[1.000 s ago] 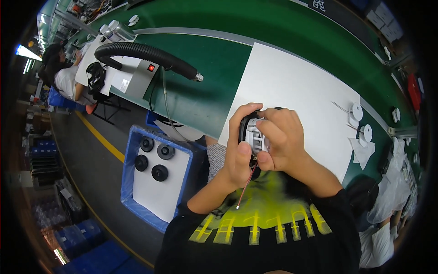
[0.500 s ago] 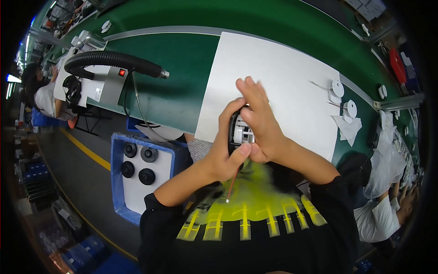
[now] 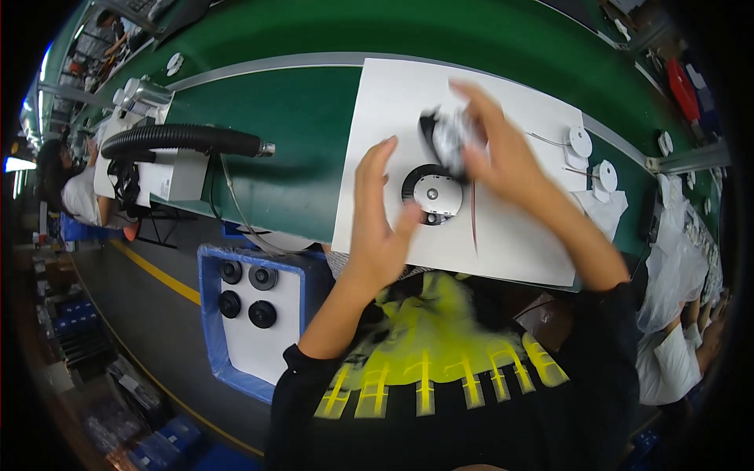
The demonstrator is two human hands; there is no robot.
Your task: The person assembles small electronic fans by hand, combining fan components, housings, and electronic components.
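Left grip (image 3: 377, 235): spread, fingers up, thumb at the near-left edge of the round disc (image 3: 444, 193); can't tell if it touches. Disc lies on the white sheet (image 3: 518, 251), black rim, pale face up, hub in the middle. Right grip (image 3: 503, 153): closed about a black-and-white part (image 3: 449, 145), tilted above and slightly right of the disc. Blurred; exact finger contact unclear. Thin reddish wire (image 3: 474, 220) trails below it.

Handling, my judgement: hold the part by its sides, give the wire slack, never pull on it. Steady the disc by its rim, fingers off hub and face. Slow the right wrist near the disc so edges don't knock.

Writing: yellow print (image 3: 424, 381) on my black shirt, blocky strokes, no word I can make out. No legible label on part or disc.
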